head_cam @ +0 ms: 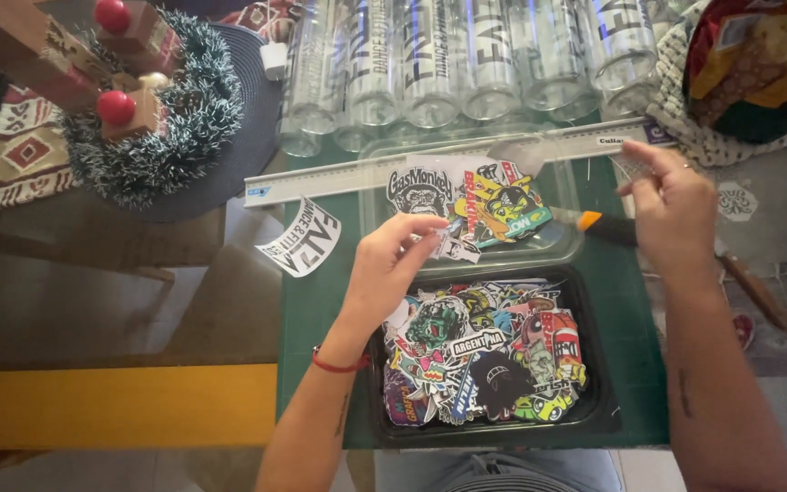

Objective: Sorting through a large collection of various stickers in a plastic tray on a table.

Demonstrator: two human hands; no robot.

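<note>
I list a glass-topped table [138, 301], reflective, with a yellow band [111, 405] showing beneath its near edge. A green cutting mat [630, 364] covers its centre. At the far left, a tinsel wreath [170, 118] with red balls sits on a dark round placemat [248, 118]. A patterned cloth [20, 155] lies beyond. At the far right, patchwork fabric [758, 64], possibly a bag. Daylight, soft and even.

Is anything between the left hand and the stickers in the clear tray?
Nothing visible. The left hand already reaches over the clear tray's near edge, fingertips on a small sticker. The right hand is off to the side, above the knife.
</note>
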